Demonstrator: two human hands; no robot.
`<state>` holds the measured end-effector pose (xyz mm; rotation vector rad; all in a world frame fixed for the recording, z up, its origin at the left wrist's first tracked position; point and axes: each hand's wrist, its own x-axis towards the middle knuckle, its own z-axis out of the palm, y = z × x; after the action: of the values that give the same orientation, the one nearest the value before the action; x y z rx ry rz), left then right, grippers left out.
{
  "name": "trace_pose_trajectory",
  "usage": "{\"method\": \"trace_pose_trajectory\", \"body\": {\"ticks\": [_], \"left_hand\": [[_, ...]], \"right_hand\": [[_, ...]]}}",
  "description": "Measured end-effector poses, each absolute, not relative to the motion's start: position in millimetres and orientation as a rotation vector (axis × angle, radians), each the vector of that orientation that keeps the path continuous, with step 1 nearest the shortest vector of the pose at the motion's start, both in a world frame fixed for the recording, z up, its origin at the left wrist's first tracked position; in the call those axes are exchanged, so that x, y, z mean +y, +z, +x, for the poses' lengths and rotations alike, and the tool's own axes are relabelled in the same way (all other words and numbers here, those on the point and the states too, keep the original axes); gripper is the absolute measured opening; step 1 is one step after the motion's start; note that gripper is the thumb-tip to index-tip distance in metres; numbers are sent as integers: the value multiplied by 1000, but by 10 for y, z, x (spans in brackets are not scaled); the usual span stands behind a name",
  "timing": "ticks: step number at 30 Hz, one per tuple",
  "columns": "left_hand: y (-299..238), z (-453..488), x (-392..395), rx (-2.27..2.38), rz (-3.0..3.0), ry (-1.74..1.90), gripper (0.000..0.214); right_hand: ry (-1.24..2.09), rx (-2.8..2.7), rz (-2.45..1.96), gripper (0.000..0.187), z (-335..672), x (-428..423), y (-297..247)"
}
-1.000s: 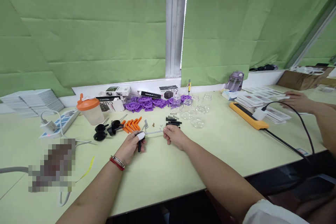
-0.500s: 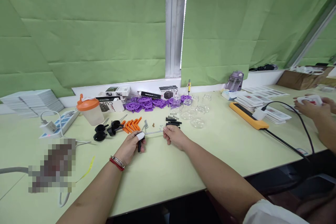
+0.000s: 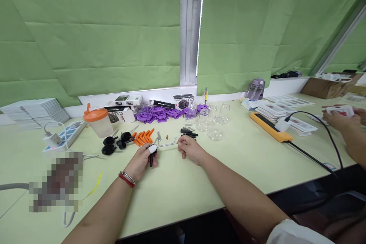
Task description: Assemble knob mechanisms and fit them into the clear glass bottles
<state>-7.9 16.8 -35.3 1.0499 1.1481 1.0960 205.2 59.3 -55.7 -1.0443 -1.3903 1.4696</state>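
Note:
My left hand (image 3: 141,161) is closed round a small black handle (image 3: 151,159), with a white cot on the forefinger. A thin metal rod (image 3: 167,145) runs from that handle across to my right hand (image 3: 189,148), whose fingers pinch its far end. Both hands rest on the pale green table (image 3: 177,183). Just beyond them lie orange plastic pieces (image 3: 143,136), small black parts (image 3: 188,132) with springs, and black round-headed parts (image 3: 114,143).
Purple plastic wheels (image 3: 160,112), clear glass jars (image 3: 210,120) and small boxes (image 3: 124,101) stand at the back. An orange-lidded cup (image 3: 97,120) and a power strip (image 3: 61,135) sit left. A yellow power strip (image 3: 270,126) with black cable lies right, where another person's hands (image 3: 341,118) hold a card.
My hands have stayed in place on the rod and handle. The other person's hand at the right picked up a white card and drew it back toward themselves.

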Motion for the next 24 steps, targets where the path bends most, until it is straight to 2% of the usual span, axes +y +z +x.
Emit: {"method": "trace_pose_trajectory", "body": {"ticks": [24], "left_hand": [[-338,-70,162,1152,1061,1099,34]], "right_hand": [[1458,-1432,-1058,22,2049,629,-602]]}}
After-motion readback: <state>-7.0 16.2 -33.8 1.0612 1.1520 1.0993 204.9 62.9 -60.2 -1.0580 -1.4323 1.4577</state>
